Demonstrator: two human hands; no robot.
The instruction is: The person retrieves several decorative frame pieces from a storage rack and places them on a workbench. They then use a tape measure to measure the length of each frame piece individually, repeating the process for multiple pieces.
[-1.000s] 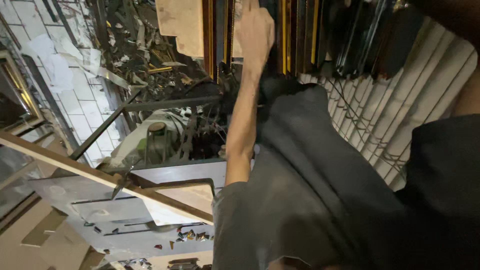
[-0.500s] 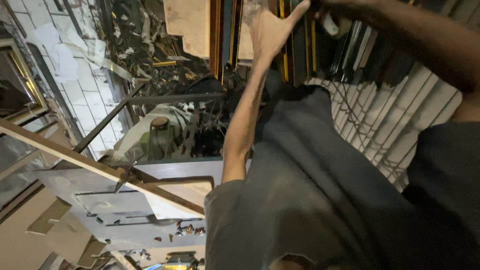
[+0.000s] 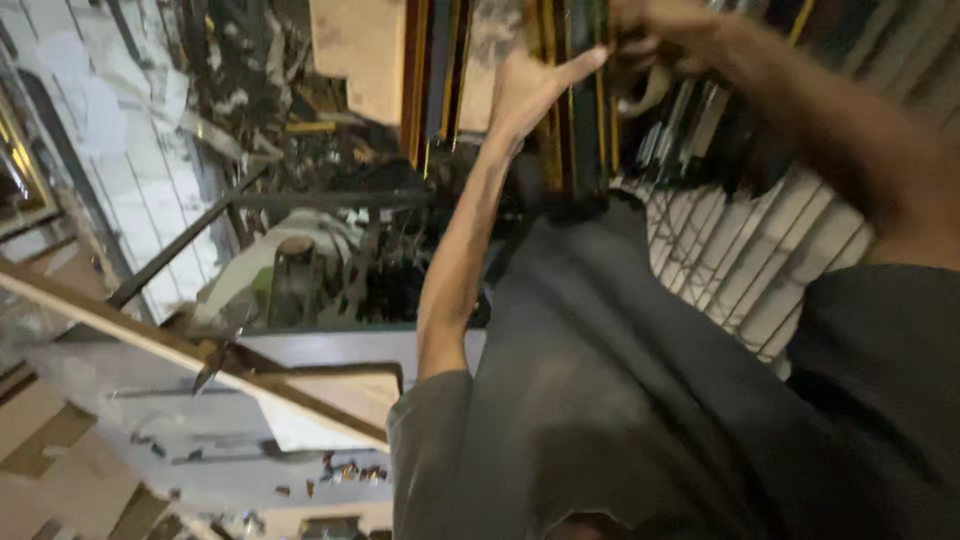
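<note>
Left hand spread open against upright dark-and-gold strips; right hand grasps strips' top, blurred.

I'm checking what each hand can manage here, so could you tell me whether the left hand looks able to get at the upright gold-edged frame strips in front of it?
Probably yes. The left hand is raised with its palm already against the upright gold-edged frame strips, and nothing stands between them. The right hand is at the same bundle, higher up; its grip is too blurred to tell.

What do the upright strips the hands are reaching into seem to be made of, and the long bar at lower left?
Upright strips: likely painted or gilded wooden moulding, with glossy gold, red and dark stripes; blur leaves it open. Long bar: bare wood, pale matt tan face.
</note>
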